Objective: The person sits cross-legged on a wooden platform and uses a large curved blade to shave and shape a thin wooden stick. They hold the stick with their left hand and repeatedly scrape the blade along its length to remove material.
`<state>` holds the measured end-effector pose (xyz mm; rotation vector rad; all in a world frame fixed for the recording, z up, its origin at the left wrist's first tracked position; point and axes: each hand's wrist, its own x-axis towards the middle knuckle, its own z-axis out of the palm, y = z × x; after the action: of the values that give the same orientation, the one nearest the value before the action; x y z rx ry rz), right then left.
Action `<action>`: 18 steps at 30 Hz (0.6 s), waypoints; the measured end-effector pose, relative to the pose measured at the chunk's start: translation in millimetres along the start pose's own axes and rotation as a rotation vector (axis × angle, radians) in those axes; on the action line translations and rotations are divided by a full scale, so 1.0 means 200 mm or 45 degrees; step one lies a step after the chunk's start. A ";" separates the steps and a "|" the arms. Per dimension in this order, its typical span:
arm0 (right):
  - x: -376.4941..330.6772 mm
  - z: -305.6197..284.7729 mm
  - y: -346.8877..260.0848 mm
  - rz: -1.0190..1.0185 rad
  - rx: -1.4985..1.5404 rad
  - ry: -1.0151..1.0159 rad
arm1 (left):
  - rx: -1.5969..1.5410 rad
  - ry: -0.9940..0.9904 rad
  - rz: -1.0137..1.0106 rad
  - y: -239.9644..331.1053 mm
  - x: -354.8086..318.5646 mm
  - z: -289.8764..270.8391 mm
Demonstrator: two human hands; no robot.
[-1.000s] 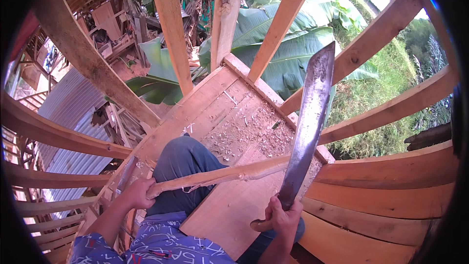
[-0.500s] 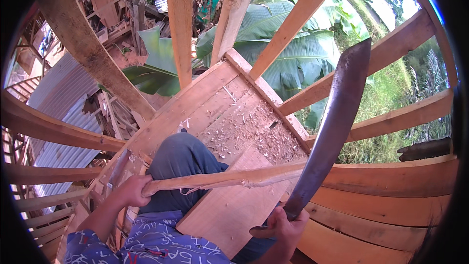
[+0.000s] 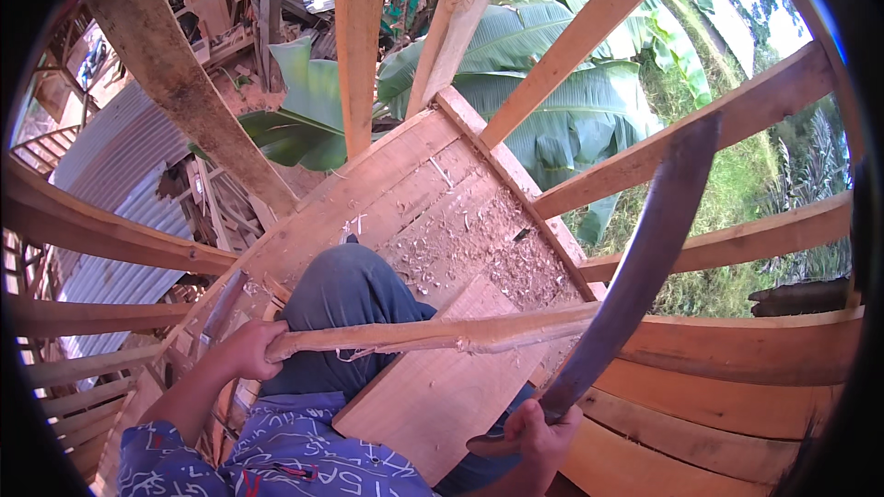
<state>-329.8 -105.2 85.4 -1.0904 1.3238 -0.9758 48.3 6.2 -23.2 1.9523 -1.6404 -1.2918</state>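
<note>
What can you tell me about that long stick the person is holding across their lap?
The wooden stick is long, slender and pale brown, with rough, shaved patches. It lies roughly level across the person's knee. The left hand grips its left end; its right end reaches the hull planks. The raised machete crosses in front of it.

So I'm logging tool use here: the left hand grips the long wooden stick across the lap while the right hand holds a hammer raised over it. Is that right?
Not quite. The right hand holds a long, dark machete, not a hammer, its blade raised up and to the right, as the head view shows. The rest stands: the left hand grips the end of the wooden stick lying across the lap.
</note>
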 end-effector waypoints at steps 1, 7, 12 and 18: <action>0.01 0.00 0.02 0.086 -0.009 -0.094 | 0.012 0.006 0.002 -0.01 0.00 0.00; -0.04 0.04 0.08 0.228 0.001 -0.016 | 0.057 0.008 0.029 0.03 0.01 -0.03; -0.02 -0.05 0.08 -0.056 0.009 -0.007 | 0.028 -0.063 -0.018 -0.01 0.00 -0.02; -0.05 0.06 0.16 0.310 -0.292 -0.154 | -0.012 -0.024 -0.006 0.02 0.00 -0.04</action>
<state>-319.2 -87.5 55.5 -1.1097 1.4542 -0.5803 50.6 2.0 -16.0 1.9452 -1.6365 -1.3216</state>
